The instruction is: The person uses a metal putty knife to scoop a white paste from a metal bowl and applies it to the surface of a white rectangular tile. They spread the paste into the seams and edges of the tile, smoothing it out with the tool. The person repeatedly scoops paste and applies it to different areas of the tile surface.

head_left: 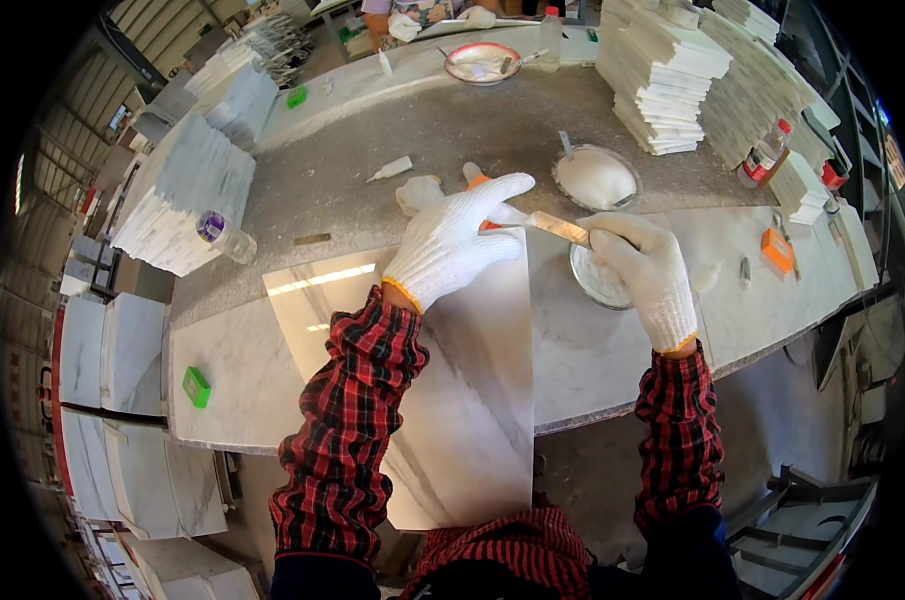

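Note:
My left hand (458, 235), in a white knit glove, is closed around an orange-handled putty knife (476, 182) above a polished marble-look slab (453, 380). Its pale blade (509, 214) points right and meets the tip of a flat scraper (561, 228). My right hand (645, 268), gloved the same way, pinches that scraper between thumb and fingers. Partly under the right hand stands a round bowl (598, 278) of white paste. Beyond it, a larger bowl (598, 178) holds a white mound with a small tool stuck in. The slab overhangs the table's near edge.
Tile stacks stand at left (188, 195) and right (663, 75). A tipped plastic bottle (228, 238), a white squeeze tube (393, 168), a green box (196, 387) and an orange box (777, 250) lie around. At the back are a red-rimmed basin (483, 63) and another person (413, 15).

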`<state>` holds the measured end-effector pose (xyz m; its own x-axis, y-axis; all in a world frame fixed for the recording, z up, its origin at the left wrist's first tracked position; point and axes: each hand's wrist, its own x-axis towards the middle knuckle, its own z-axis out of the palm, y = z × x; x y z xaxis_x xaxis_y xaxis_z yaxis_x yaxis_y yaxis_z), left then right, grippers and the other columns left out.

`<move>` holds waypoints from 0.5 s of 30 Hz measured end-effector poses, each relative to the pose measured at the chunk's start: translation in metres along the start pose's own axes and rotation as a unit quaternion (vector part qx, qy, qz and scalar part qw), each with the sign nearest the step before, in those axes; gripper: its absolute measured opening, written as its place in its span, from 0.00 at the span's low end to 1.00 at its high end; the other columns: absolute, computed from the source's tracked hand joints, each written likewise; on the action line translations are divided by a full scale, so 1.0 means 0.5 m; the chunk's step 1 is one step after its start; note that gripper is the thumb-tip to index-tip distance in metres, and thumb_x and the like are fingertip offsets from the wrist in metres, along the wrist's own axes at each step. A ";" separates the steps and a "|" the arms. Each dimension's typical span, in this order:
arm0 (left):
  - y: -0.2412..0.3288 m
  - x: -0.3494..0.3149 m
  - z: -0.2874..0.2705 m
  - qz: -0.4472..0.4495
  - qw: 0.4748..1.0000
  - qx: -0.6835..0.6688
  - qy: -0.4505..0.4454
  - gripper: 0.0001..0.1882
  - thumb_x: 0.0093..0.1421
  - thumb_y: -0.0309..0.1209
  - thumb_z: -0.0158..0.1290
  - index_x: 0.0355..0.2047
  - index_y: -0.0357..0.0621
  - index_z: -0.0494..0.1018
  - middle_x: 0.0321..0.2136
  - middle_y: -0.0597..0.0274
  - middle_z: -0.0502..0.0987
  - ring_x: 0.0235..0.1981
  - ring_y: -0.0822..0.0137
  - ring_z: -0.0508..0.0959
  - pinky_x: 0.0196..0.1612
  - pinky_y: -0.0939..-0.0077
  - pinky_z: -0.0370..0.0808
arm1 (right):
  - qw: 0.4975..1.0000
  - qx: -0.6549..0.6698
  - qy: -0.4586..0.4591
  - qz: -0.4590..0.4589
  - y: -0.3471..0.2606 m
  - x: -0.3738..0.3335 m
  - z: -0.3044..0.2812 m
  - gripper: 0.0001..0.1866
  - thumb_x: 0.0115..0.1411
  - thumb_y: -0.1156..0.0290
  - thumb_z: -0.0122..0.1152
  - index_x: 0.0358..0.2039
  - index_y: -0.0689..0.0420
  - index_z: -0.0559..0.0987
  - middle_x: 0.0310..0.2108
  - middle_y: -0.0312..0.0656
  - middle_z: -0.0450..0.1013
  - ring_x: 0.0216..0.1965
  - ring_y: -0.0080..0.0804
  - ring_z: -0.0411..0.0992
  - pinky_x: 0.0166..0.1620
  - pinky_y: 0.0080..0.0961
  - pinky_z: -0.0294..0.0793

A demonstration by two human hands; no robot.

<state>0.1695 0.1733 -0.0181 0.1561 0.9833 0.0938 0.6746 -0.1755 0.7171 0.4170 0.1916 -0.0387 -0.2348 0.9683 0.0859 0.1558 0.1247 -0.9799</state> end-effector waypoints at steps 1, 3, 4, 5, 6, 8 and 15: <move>0.004 0.001 -0.001 0.002 1.000 0.013 0.002 0.32 0.57 0.33 0.60 0.64 0.47 0.71 0.46 0.63 0.86 0.51 0.60 0.77 0.57 0.69 0.71 | 1.000 -0.015 0.000 -0.007 -0.001 0.002 0.001 0.13 0.62 0.73 0.57 0.43 0.64 0.85 0.25 0.32 0.74 0.25 0.13 0.66 0.29 0.16 0.65; 0.004 0.002 0.000 0.001 1.000 0.010 0.002 0.32 0.56 0.33 0.61 0.63 0.47 0.72 0.45 0.62 0.86 0.49 0.60 0.77 0.56 0.68 0.71 | 0.999 -0.034 -0.001 -0.023 0.002 0.005 0.002 0.13 0.62 0.73 0.57 0.42 0.63 0.85 0.25 0.33 0.74 0.25 0.14 0.67 0.30 0.17 0.66; 0.002 0.003 0.001 -0.003 1.000 -0.005 0.001 0.32 0.56 0.33 0.61 0.63 0.47 0.72 0.45 0.62 0.86 0.48 0.60 0.76 0.56 0.68 0.71 | 0.999 -0.038 -0.001 -0.031 0.005 0.006 0.003 0.13 0.62 0.73 0.57 0.42 0.63 0.85 0.25 0.33 0.75 0.26 0.15 0.68 0.30 0.18 0.67; 0.001 0.004 0.002 -0.006 1.000 -0.021 0.000 0.32 0.56 0.33 0.61 0.63 0.47 0.72 0.44 0.61 0.86 0.47 0.60 0.76 0.56 0.68 0.71 | 0.998 -0.043 -0.002 -0.039 0.007 0.007 0.004 0.13 0.62 0.73 0.57 0.42 0.63 0.85 0.25 0.34 0.75 0.26 0.16 0.69 0.31 0.18 0.68; 0.000 0.004 0.002 -0.003 1.000 -0.015 0.004 0.32 0.56 0.33 0.61 0.62 0.47 0.73 0.44 0.62 0.86 0.46 0.60 0.76 0.55 0.68 0.71 | 0.998 -0.044 -0.003 -0.035 0.006 0.007 0.005 0.12 0.62 0.73 0.58 0.42 0.64 0.85 0.25 0.34 0.75 0.26 0.16 0.69 0.31 0.18 0.68; -0.002 0.003 0.003 0.005 1.000 -0.004 0.013 0.31 0.56 0.34 0.61 0.62 0.47 0.73 0.44 0.63 0.86 0.45 0.60 0.75 0.55 0.69 0.71 | 0.999 -0.047 -0.005 -0.027 0.002 0.005 0.006 0.12 0.62 0.73 0.58 0.42 0.64 0.85 0.26 0.35 0.76 0.27 0.16 0.69 0.32 0.19 0.69; -0.004 0.005 0.005 0.023 0.999 0.017 0.020 0.30 0.57 0.35 0.62 0.61 0.47 0.74 0.42 0.65 0.86 0.44 0.60 0.74 0.55 0.67 0.71 | 0.996 -0.073 0.010 -0.057 0.009 0.005 0.012 0.11 0.64 0.73 0.58 0.43 0.64 0.84 0.28 0.37 0.77 0.28 0.19 0.71 0.33 0.20 0.71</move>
<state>0.1702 0.1761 -0.0209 0.1597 0.9750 0.1545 0.6916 -0.2222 0.6873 0.4115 0.1932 -0.0440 -0.2393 0.9499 0.2012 0.2680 0.2637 -0.9266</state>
